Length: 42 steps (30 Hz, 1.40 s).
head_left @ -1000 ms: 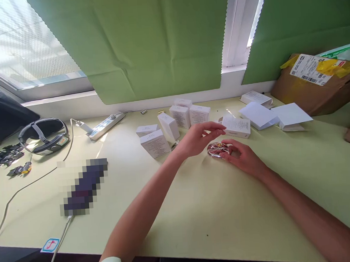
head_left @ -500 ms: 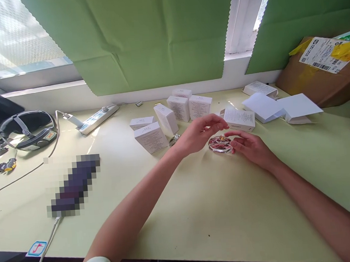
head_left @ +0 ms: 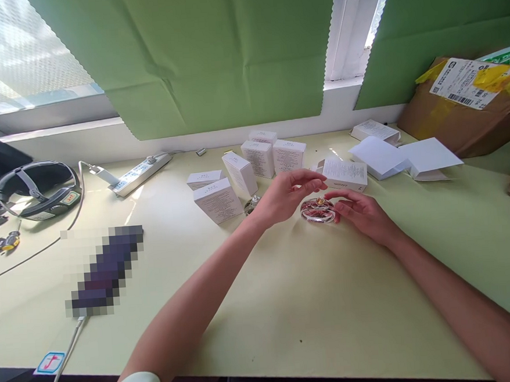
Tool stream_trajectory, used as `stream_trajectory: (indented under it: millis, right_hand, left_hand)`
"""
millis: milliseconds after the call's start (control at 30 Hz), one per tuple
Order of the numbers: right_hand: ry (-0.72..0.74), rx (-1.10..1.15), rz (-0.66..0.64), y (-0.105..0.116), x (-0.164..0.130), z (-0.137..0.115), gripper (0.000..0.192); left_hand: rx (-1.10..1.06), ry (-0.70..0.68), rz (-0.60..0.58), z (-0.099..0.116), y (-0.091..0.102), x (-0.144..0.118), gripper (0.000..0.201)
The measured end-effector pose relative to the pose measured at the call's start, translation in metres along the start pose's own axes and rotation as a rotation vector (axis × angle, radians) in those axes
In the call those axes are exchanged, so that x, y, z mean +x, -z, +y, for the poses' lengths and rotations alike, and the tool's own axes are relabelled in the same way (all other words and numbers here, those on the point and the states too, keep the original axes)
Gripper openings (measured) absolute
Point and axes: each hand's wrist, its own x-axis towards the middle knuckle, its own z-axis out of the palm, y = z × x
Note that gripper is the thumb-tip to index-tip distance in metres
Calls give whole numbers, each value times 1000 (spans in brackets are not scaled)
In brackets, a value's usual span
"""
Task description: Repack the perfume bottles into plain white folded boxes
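A low, rounded clear-glass bottle [head_left: 318,211] with a gold nozzle on top, resembling a perfume bottle, stands on the table in front of me. My right hand [head_left: 364,213] holds its right side, thumb at the front and index finger reaching behind the nozzle. Just above and to the left of the bottle is my left hand [head_left: 285,197], its fingers bent and drawn toward the thumb in a pinch. Whatever lies between those fingertips is hidden. A second glass bottle [head_left: 251,205] is partly covered by my left wrist. Behind the held bottle lies a white printed box [head_left: 345,174].
Several white boxes [head_left: 218,200] stand left and behind my hands. White folded cartons [head_left: 379,156] lie at the back right, near a brown cardboard box [head_left: 460,124]. At left are a power strip [head_left: 142,174], a headset [head_left: 41,191] and a pixelated dark object [head_left: 107,271] with a cable.
The whole view has shifted slightly, so things appear a little further left. Both hands keep almost the same pose around the bottle.
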Motion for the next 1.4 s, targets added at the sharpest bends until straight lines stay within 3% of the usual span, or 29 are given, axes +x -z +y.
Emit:
stream_trajectory:
  millis: [233,400,1033,1200,1400]
  right_hand:
    - [-1,-15,10,0,1,3,36]
    - [2,-4,1,1,0,2,36]
    - [-35,1,-6,0,1,2,41]
    - [-6,-37,-15,0,1,5,42]
    - [6,-42,-4,-1,2,11,45]
  left_hand:
    - [92,-6,53,-1,1,0,31]
    - [49,-20,-13,2,0,-1,25]
    - [314,-134,-124,-10,-2,0,24]
    - [251,-93,-133,-9,-3,1,35]
    - [86,62,-54,-8,-11,1,36]
